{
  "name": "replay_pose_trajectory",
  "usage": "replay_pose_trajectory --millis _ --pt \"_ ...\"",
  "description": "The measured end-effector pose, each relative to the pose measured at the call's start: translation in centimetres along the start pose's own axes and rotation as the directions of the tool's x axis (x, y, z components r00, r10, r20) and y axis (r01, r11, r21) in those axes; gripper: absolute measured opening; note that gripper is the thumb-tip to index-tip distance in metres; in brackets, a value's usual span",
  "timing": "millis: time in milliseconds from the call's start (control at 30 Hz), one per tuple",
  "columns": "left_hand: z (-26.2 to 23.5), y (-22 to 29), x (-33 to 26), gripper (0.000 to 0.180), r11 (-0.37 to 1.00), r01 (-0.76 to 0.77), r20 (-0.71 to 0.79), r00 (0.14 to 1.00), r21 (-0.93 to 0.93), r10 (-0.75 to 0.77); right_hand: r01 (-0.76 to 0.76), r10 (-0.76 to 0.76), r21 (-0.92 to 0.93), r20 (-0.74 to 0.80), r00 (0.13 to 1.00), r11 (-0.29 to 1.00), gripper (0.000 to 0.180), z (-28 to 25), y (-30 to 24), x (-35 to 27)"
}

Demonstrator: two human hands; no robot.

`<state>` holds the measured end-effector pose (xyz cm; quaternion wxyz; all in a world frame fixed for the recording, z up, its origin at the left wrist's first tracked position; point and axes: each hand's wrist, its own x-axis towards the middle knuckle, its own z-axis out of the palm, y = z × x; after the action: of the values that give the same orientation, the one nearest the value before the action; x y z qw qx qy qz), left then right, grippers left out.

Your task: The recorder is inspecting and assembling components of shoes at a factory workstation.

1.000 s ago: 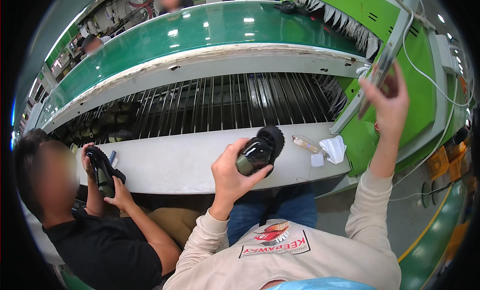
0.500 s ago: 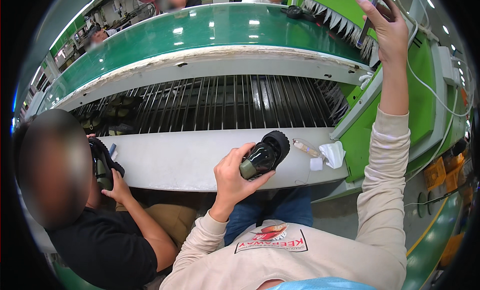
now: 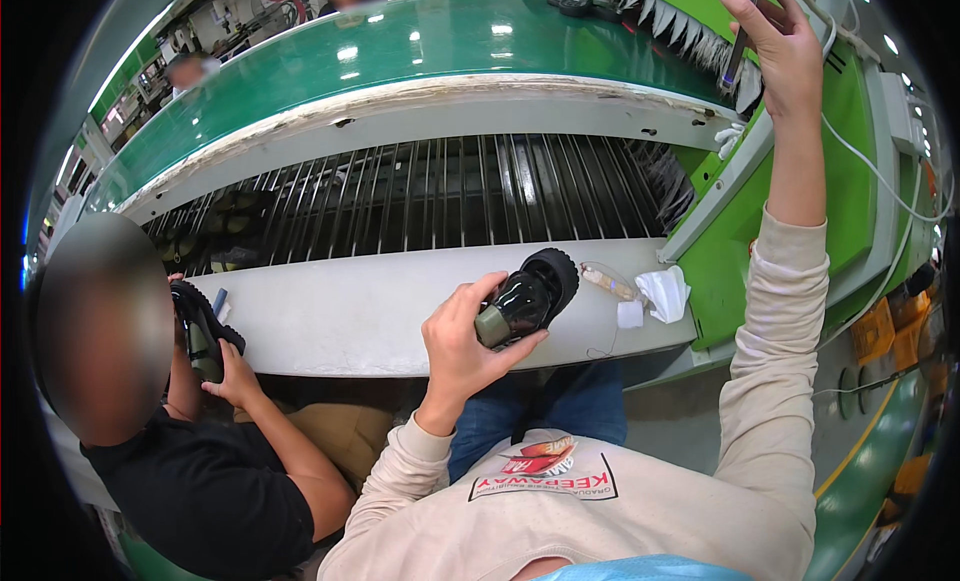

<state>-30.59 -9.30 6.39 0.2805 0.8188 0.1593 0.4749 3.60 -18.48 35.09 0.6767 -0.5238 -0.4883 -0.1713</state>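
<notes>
My left hand (image 3: 462, 343) is closed around a glossy black and olive sandal-like shoe (image 3: 520, 309) with a chunky ridged black sole, held tilted above the near edge of the white bench (image 3: 330, 316). My right hand (image 3: 792, 56) is raised at the upper right, in front of the green machine. Its fingers grip a thin, dark, flat object (image 3: 740, 41) seen nearly edge-on; its kind is not clear. At the left, a co-worker holds a similar black and olive shoe (image 3: 205, 336) in both hands.
Beyond the bench lies a rack of metal rollers (image 3: 430, 196), then a green conveyor belt (image 3: 400, 56) bearing a black item (image 3: 575, 3). A white tissue (image 3: 664, 293) and a small clear packet (image 3: 606, 282) lie at the bench's right. White cables (image 3: 875, 181) hang beside the machine.
The view has shifted slightly, and the bench and belt sit a little higher in it. Both hands keep their grips; the shoe has hardly moved.
</notes>
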Motion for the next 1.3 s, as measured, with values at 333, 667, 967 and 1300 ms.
replay_pose_trajectory --millis 333,667,967,1300 --pt "0.6 0.2 0.3 0.072 0.999 -0.028 -0.036 0.999 -0.025 0.027 -0.083 0.083 -0.011 0.077 0.994 0.997 0.081 -2.9 0.9 -0.6" --pt "-0.1 0.0 -0.7 0.071 0.996 0.041 -0.050 0.998 -0.076 -0.045 -0.220 0.343 -0.494 0.174 0.923 0.841 0.099 -4.8 8.8 -15.0" --pt "-0.4 -1.2 -1.6 0.086 0.988 0.104 -0.012 0.994 -0.112 -0.106 -0.243 0.736 -0.939 0.016 0.677 0.243 0.101 -8.0 13.4 -31.7" --pt "-0.9 0.0 -2.0 0.091 0.966 0.230 0.047 0.973 -0.122 -0.226 -0.203 0.668 -0.967 -0.050 0.742 0.153 0.090 -7.7 11.9 -36.0"
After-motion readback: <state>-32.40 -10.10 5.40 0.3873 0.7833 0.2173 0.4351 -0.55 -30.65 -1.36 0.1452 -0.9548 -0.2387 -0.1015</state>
